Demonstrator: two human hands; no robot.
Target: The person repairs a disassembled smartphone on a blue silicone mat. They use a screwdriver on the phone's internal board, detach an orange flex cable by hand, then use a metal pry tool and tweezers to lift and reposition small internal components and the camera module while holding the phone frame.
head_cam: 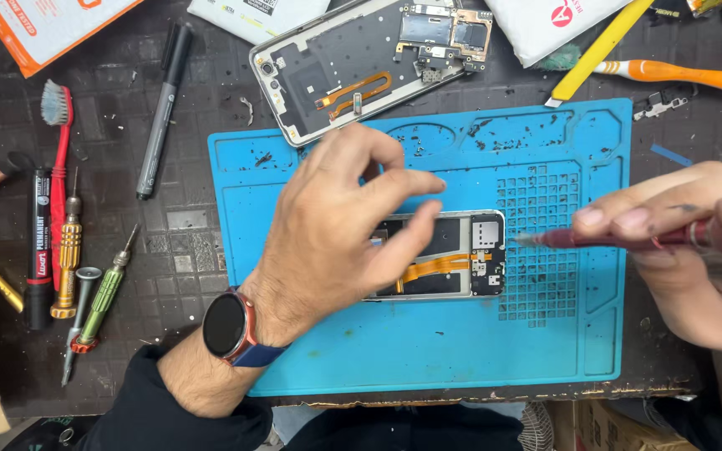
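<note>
Dark cluttered surface (169, 242), blue mat (428, 351) in the middle, opened phone (453, 250) lying on it. Your left hand (336, 225) steadies the phone, grip loosely spread; your right hand (678, 242) pinches a red screwdriver (612, 239), tip at the phone's right edge.

A second opened phone frame with an orange flex cable (361, 63) lies at the blue mat's top edge. Left of the mat rest a red-handled toothbrush (58, 159), a grey marker pen (163, 108), a gold screwdriver (68, 255) and a green screwdriver (104, 292). An orange toothbrush (678, 75) lies top right.
</note>
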